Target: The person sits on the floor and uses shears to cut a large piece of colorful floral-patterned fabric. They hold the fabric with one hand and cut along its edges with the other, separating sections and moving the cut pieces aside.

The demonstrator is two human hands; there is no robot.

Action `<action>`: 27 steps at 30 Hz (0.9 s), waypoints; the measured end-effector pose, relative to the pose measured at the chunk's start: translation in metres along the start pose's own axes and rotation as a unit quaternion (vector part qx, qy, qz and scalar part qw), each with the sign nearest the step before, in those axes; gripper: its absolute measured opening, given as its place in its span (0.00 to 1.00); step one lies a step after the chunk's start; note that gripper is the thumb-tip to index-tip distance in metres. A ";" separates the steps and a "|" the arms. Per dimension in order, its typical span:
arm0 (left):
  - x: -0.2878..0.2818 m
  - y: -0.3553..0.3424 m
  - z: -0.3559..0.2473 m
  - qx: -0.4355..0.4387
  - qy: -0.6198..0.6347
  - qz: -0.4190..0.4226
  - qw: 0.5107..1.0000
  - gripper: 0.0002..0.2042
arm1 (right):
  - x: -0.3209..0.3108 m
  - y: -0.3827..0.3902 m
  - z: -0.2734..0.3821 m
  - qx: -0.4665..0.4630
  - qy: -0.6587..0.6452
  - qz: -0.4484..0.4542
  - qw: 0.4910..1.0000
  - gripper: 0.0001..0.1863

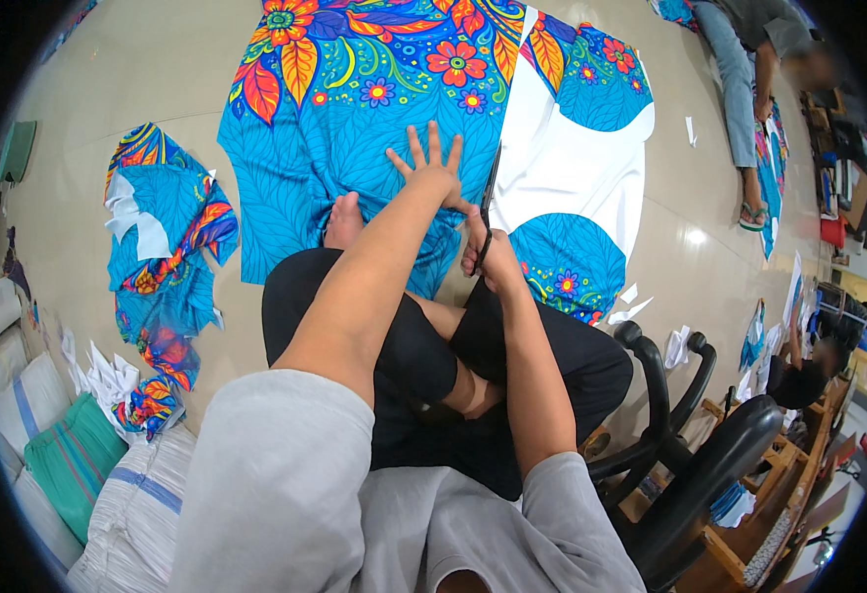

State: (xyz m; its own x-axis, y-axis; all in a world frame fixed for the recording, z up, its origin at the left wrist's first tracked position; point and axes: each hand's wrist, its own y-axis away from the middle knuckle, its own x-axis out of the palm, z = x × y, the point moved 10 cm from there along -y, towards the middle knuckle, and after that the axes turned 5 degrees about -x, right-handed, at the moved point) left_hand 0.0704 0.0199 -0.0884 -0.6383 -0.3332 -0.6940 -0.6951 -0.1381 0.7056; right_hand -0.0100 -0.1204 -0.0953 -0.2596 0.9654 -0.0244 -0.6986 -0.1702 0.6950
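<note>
A blue floral printed fabric (354, 119) is spread on the floor in front of my crossed legs, its leaves and flowers orange, red and yellow. My left hand (428, 168) lies on it with fingers spread. My right hand (488, 252) grips long black-handled scissors (493, 193), whose blades lie along the edge between the blue print and a white section (577, 173) at the right. Printed curved shapes sit at the top and bottom of that white section. My bare foot (344, 222) pokes out beneath my left forearm.
Fabric pieces and white scraps (157, 267) lie at left beside stacked sacks (68, 455). A person (735, 79) works on fabric at upper right, another (799, 371) at far right. Black chair parts (651, 385) and wooden furniture (749, 514) stand at lower right.
</note>
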 end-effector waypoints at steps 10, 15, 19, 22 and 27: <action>-0.001 -0.001 -0.001 -0.017 -0.004 0.013 1.000 0.63 | -0.004 -0.028 0.021 0.001 -0.010 0.021 1.000 0.35; -0.003 0.000 -0.002 -0.021 -0.002 0.010 1.000 0.63 | -0.004 -0.029 0.026 -0.008 0.006 0.016 1.000 0.36; -0.003 0.002 -0.002 -0.027 -0.007 0.025 0.999 0.63 | -0.006 -0.033 0.041 0.000 -0.054 0.018 0.998 0.37; -0.004 0.003 -0.002 -0.033 -0.005 0.034 0.999 0.63 | -0.008 -0.044 0.049 0.013 -0.045 0.018 0.999 0.37; -0.005 0.003 -0.003 -0.036 -0.009 0.041 0.998 0.63 | -0.008 -0.057 0.053 -0.006 -0.009 0.018 1.000 0.36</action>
State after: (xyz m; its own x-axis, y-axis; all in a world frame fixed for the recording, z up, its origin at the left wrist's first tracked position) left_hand 0.0722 0.0185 -0.0824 -0.6980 -0.3296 -0.6357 -0.6157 -0.1772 0.7678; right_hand 0.0672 -0.1075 -0.0967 -0.2719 0.9622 0.0133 -0.6974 -0.2066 0.6863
